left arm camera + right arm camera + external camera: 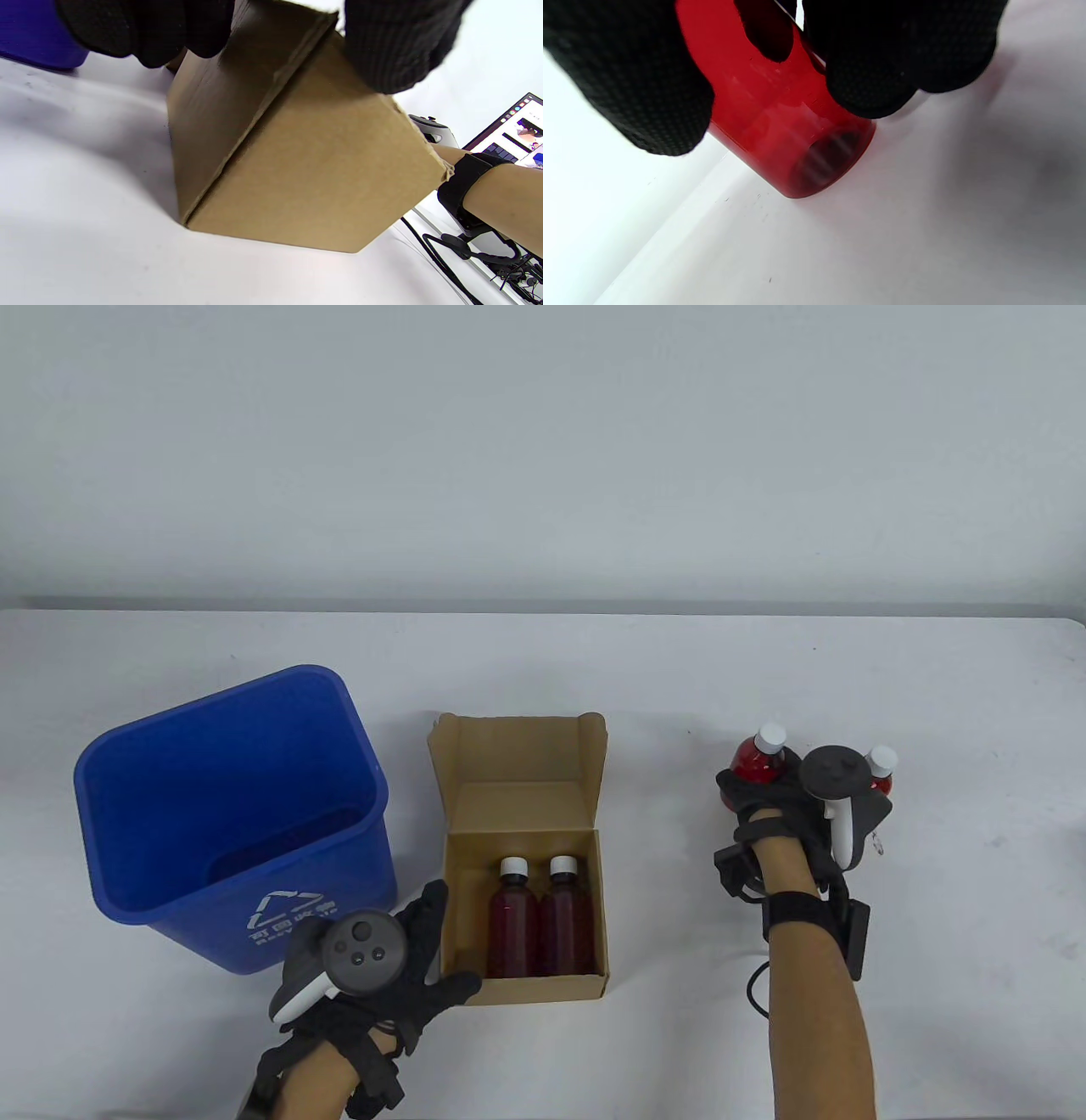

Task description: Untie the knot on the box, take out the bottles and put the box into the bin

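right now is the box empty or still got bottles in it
Not empty: two bottles lie side by side in the open box.

White table [594,661]; lit screen [515,129], black cables [479,258] at edge.

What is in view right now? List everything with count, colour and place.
box: 1, brown cardboard, lid open, table centre
bottles in box: 2, dark red, white caps, lying side by side
bottles out: 2, red, white caps, on the table's right side, under the right hand
bin: 1, blue, white recycling mark, left of the box
table: 1, white
screen: 1, lit, right edge of the left wrist view
cables: black, near the screen
left hand: black glove, fingers on the box's near left corner
right hand: black glove, grip round one red bottle
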Available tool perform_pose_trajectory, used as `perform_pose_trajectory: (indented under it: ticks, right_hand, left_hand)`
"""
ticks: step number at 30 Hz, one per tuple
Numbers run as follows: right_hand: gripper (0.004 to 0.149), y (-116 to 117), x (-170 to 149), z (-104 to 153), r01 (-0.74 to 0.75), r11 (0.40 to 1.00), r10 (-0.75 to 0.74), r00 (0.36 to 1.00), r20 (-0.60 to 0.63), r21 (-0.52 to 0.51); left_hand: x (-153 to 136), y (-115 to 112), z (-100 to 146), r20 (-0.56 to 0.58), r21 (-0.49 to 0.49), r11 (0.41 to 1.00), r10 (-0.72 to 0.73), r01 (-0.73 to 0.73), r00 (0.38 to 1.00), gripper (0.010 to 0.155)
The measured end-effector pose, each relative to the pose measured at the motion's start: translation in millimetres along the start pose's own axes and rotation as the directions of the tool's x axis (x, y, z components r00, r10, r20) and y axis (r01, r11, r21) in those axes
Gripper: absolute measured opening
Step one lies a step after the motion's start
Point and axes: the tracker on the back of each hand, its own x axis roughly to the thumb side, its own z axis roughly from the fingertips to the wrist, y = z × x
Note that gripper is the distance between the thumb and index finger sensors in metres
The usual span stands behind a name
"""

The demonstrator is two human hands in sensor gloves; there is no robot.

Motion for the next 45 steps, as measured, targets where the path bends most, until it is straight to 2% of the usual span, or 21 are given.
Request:
perform_pose_trajectory:
  ticks: [8,14,20,25,30,35,45]
  right_hand:
    - [0.087,-3.4,1.1,3.0,0.020,1.000,-0.021,1.000,0.015,0.007]
    - [0.090,-30.6,20.5,18.2,-0.010,1.000,0.008,0.996,0.092,0.022]
    - [0.088,-56.3,50.6,50.4,-0.072,0.997,0.066,0.969,0.240,0.016]
    - [0.086,-65.2,82.4,83.7,-0.132,0.991,0.114,0.923,0.368,0.024]
    - [0.084,-55.6,114.5,122.7,-0.218,0.975,0.164,0.848,0.504,0.049]
    - [0.081,-32.3,145.6,167.0,-0.343,0.937,0.228,0.743,0.629,0.066]
    - [0.079,21.8,184.4,222.3,-0.517,0.848,0.277,0.624,0.730,0.120]
  left_hand:
    - [-0.1,0.1,0.1,-0.001,0.001,1.000,0.000,0.000,1.000,0.102]
    - [-0.1,0.4,0.2,-0.001,0.004,1.000,-0.005,0.005,1.000,0.102]
    - [0.1,1.0,0.6,-0.001,0.012,1.000,-0.021,0.022,1.000,0.101]
    - [0.2,1.1,0.9,-0.001,0.019,0.999,-0.028,0.028,1.000,0.101]
    - [0.3,1.1,1.1,-0.001,0.021,0.999,-0.031,0.031,1.000,0.101]
    - [0.3,0.8,1.3,0.000,0.023,0.999,-0.034,0.034,0.999,0.100]
    - [0.4,0.4,1.3,0.003,0.022,0.999,-0.038,0.038,0.999,0.100]
